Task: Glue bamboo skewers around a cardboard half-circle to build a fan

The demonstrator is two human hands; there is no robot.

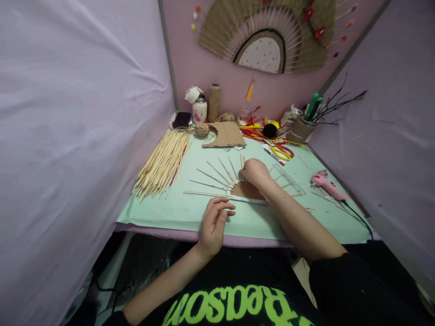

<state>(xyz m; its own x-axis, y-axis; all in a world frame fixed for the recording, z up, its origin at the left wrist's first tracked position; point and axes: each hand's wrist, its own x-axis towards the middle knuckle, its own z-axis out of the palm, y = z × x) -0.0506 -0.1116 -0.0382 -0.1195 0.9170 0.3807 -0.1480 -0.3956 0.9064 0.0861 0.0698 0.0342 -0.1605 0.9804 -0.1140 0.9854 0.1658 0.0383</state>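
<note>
A brown cardboard half-circle (245,190) lies on the mint-green table mat (176,210), with several thin wooden sticks (212,175) fanning out from its curved edge. My right hand (255,173) rests on the top of the half-circle among the sticks, fingers curled and pressed down; what they pinch is hidden. My left hand (214,224) lies at the lower left corner of the piece, fingers loosely bent, fingertips touching the flat bottom stick (204,194).
A pile of wooden skewers (163,164) lies at the left. A cut cardboard sheet (226,135), twine ball (201,130), scissors (282,151), clear ruler (288,179), pink glue gun (328,185) with cord, and a cup of tools (302,129) surround it. Fabric walls close in on both sides.
</note>
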